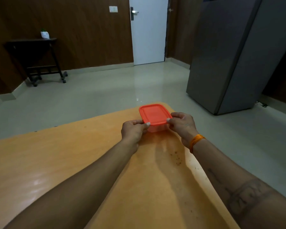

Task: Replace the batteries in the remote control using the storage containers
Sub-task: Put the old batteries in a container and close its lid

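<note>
A small clear storage container (157, 128) with an orange-red lid (154, 114) stands near the far right corner of the orange wooden table (59, 156). My left hand (133, 131) grips its near left corner, thumb on the lid's rim. My right hand (182, 124) grips the near right corner the same way, thumb on the rim. The lid lies flat on the container. What is inside the container is hidden. No remote control or batteries are in view.
The table's right edge runs close beside my right arm. Beyond the table lies a pale tiled floor, with a grey refrigerator (234, 55) at the right, a white door (149, 32) at the back and a dark wheeled side table (35, 55) at the left.
</note>
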A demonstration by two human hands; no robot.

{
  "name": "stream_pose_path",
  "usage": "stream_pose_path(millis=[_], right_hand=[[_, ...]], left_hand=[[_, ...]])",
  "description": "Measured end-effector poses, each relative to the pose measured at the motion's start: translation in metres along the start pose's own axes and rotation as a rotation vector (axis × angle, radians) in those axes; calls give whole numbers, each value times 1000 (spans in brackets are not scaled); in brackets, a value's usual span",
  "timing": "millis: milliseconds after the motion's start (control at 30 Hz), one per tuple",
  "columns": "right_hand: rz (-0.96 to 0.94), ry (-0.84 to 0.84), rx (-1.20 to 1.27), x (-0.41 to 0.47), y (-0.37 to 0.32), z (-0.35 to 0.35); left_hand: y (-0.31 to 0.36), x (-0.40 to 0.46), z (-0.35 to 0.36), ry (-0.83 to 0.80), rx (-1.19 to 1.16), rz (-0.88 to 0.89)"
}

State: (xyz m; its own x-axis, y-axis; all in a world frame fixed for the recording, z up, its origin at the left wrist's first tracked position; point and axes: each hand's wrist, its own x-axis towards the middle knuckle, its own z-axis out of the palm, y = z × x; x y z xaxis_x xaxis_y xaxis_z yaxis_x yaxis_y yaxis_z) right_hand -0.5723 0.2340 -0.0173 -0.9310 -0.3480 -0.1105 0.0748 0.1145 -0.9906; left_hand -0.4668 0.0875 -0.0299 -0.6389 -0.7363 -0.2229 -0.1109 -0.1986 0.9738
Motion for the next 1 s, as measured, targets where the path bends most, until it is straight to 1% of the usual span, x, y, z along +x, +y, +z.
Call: stream_pose_path(millis=[200, 367, 567, 700, 833, 900, 1000], right_hand=[[-29, 113, 9, 66, 7, 6], [-62, 114, 26, 86, 9, 9], [-53, 112, 43, 86, 16, 5], [-28, 183, 34, 68, 15, 4], [-66, 272, -33, 23, 9, 8], [-94, 256, -7, -8, 3, 13], [-98, 178, 64, -59, -4, 25]], left_hand=[[-1, 55, 37, -15, 25, 46], [-3, 80, 52, 24, 56, 73], [-6, 74, 50, 34, 84, 90], [-1, 49, 38, 16, 91, 82], [8, 10, 17, -15, 76, 120], [13, -13, 4, -24, 76, 146], [20, -52, -20, -24, 18, 158]])
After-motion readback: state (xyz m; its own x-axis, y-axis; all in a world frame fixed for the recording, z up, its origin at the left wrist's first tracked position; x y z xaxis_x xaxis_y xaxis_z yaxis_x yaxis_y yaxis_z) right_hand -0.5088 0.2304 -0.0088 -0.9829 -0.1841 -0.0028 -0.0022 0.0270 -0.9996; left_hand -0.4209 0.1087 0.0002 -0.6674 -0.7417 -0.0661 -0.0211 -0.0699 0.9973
